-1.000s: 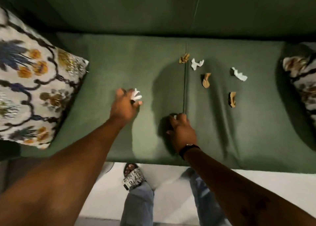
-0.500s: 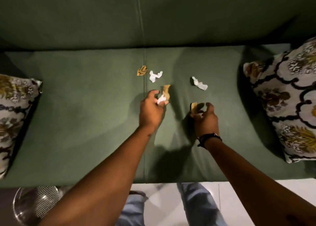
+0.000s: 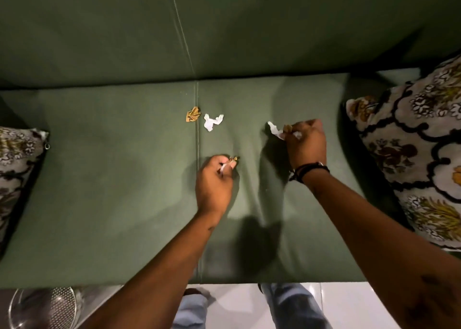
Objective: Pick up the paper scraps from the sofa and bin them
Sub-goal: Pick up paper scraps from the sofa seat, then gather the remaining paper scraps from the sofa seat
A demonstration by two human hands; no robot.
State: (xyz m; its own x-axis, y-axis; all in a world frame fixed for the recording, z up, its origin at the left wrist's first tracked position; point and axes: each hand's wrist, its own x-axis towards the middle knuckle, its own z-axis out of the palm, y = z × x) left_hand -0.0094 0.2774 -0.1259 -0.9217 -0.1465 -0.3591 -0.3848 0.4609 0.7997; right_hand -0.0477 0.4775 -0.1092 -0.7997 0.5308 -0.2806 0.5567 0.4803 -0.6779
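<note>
Green sofa (image 3: 99, 179): two paper scraps lie loose near the seat's back edge, one brown scrap (image 3: 193, 114) on the centre seam, one white scrap (image 3: 212, 122) just beside it. Left hand (image 3: 215, 181) pinches white and brown bits. Right hand (image 3: 305, 144) pinches more white and brown bits. Two patterned cushions, one at each end.
</note>
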